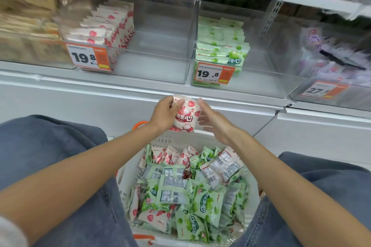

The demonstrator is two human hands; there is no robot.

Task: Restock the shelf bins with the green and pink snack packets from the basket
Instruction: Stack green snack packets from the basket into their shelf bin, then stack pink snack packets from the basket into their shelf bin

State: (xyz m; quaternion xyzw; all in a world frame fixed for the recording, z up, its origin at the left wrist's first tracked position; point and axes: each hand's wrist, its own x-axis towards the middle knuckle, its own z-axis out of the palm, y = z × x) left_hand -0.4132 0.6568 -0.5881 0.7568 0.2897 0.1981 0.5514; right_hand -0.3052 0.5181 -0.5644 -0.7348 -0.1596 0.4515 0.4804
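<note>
While the left hand (pixel 164 112) grips a glossy pink packet (pixel 185 115) by its left edge, just above the far rim of the white slatted plastic basket (pixel 176 140), the right hand (pixel 212 120) lies straight-fingered against the packet's right edge, grasping nothing. The basket holds a loose heap of crinkly green and pink packets (pixel 200 202). On the white shelf (pixel 120 90), a clear rigid bin (pixel 160 46) has a pink stack (pixel 108 26) at its left end. The neighbouring bin (pixel 261 78) has a green stack (pixel 220 46) at its left end too.
</note>
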